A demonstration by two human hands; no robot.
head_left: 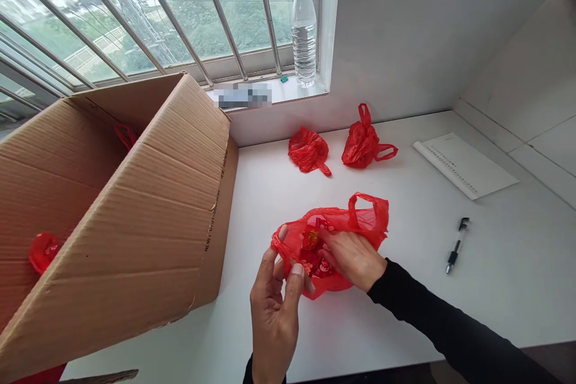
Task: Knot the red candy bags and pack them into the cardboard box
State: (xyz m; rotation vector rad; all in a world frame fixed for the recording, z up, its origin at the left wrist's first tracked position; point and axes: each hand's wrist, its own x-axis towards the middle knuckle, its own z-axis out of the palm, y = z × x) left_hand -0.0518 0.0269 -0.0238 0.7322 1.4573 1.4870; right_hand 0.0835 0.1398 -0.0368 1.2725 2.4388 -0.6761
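An open red plastic bag (pixel 333 285) lies on the white table in front of me. My left hand (pixel 275 306) grips its left rim between thumb and fingers. Small shiny red-wrapped pieces (pixel 323 269) fill the bag, one with a gold pattern (pixel 311 239) near the top. Reaching in from the right, my right hand (pixel 353 257) has its bent fingers among these pieces. Its fingertips are partly hidden, so what they hold cannot be made out. One bag handle (pixel 369 204) stands up as a loop behind my right hand.
A big open cardboard box (pixel 180 192) stands at left, with red bags (pixel 42 251) inside. Two bunched red bags, one left (pixel 308 151) and one right (pixel 361 143), lie by the wall. Paper (pixel 472 168) and a pen (pixel 457 247) lie right. A water bottle (pixel 305 36) stands on the sill.
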